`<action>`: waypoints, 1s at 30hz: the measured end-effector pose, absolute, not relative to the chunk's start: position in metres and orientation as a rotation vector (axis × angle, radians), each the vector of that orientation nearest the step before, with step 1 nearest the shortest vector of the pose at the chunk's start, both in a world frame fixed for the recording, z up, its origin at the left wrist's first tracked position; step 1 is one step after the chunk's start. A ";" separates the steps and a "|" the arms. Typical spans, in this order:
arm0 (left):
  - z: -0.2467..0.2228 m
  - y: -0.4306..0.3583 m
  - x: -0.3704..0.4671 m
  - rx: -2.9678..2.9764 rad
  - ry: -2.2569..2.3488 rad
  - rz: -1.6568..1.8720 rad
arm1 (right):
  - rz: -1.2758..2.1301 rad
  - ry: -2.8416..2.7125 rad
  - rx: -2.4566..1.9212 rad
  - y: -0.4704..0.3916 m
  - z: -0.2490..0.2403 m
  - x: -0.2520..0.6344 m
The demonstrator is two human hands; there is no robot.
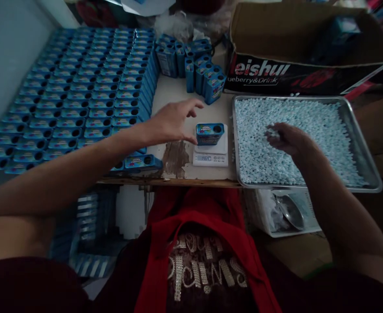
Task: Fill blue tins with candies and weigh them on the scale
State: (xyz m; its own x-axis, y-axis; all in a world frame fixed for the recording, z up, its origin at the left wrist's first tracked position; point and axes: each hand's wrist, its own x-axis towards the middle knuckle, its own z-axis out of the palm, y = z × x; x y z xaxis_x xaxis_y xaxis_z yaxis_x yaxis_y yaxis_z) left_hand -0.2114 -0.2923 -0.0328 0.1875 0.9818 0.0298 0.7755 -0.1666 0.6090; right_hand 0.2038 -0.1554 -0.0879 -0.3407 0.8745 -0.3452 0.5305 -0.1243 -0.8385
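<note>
A small blue box [209, 134] with a dark round hole in its top stands on a white digital scale [210, 160], whose display is lit. My left hand [178, 119] is open beside it, thumb and fingers spread apart. Its thumb tip is at the box's left side; whether it touches I cannot tell. My right hand [285, 138] is over a metal tray [369, 163] filled with small pale blue-white pellets [295, 163]. Its fingers are pinched together around some of these pellets.
Tight rows of similar blue boxes [80, 95] cover the table's left side. Several loose blue boxes [198, 65] stand behind the scale. At back right is an open cardboard carton [295, 74] with blue boxes inside. Below the tray, a white bin [295, 232] holds a metal scoop [291, 211].
</note>
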 end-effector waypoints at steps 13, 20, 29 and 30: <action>-0.085 -0.266 -0.157 1.883 1.542 0.869 | 1.688 -1.878 -1.158 -0.187 -0.035 0.127; -0.065 -0.291 -0.189 1.963 1.561 0.756 | 0.805 -2.889 -0.947 -0.173 0.005 0.067; -0.025 -0.337 -0.243 1.902 1.725 0.907 | 0.669 -2.965 -0.990 -0.177 0.000 0.063; -0.020 -0.338 -0.244 1.890 1.723 0.922 | 0.691 -2.923 -1.011 -0.178 -0.001 0.063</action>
State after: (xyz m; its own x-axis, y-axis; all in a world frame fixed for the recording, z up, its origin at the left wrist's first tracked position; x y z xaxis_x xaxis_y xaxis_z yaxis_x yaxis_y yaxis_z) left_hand -0.2439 -0.3382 -0.0202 0.0123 0.9815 0.1910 0.7031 -0.1443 0.6963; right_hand 0.0631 -0.1781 -0.0005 -0.7960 0.5826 -0.1642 0.5944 0.7014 -0.3934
